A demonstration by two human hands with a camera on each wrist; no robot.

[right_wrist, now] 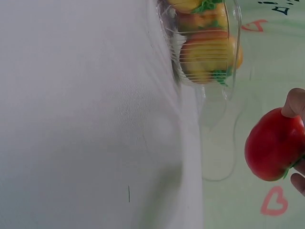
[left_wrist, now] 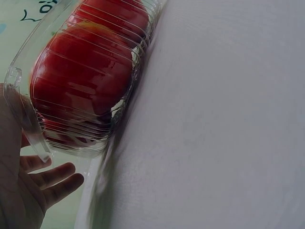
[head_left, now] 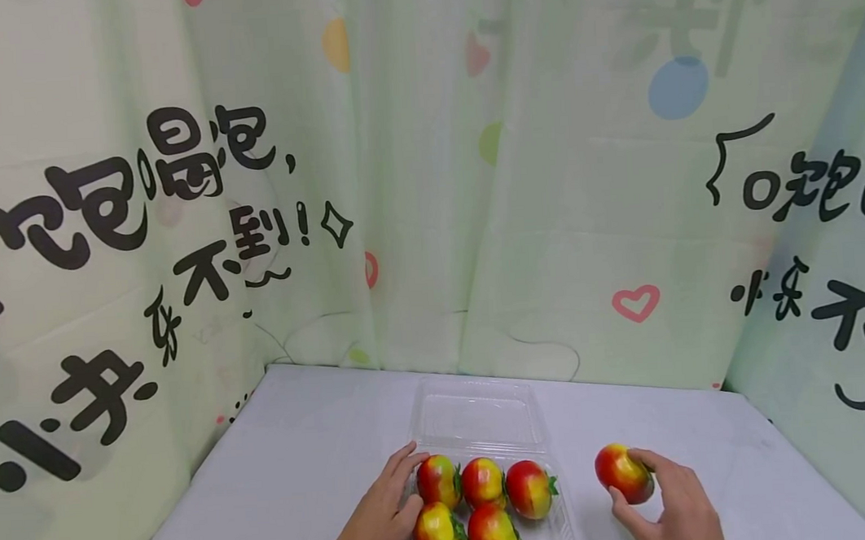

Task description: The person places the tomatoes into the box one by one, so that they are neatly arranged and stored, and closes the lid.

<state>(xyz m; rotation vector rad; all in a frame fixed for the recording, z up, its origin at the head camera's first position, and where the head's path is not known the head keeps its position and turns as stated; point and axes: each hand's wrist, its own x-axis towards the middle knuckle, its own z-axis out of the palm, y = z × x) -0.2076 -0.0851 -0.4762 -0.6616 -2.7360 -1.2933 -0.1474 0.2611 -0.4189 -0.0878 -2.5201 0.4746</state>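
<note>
My right hand (head_left: 672, 502) pinches a red-and-yellow tomato (head_left: 624, 473) between thumb and fingers, to the right of a clear plastic clamshell box (head_left: 560, 532). In the right wrist view that tomato (right_wrist: 271, 145) shows its red side, with a bit of green calyx near the fingers. Several more tomatoes (head_left: 530, 489) sit in the box in two rows. At the box's left side, my left hand (head_left: 382, 509) touches the rim. The left wrist view shows its fingers (left_wrist: 57, 176) spread and fairly straight beside the box wall (left_wrist: 76, 145); the thumb is not clear there.
The box's hinged lid (head_left: 477, 414) lies folded back on the far side. A white-covered table (head_left: 302, 440) carries everything. Pale green printed curtains (head_left: 428, 180) stand behind the table and along both its sides.
</note>
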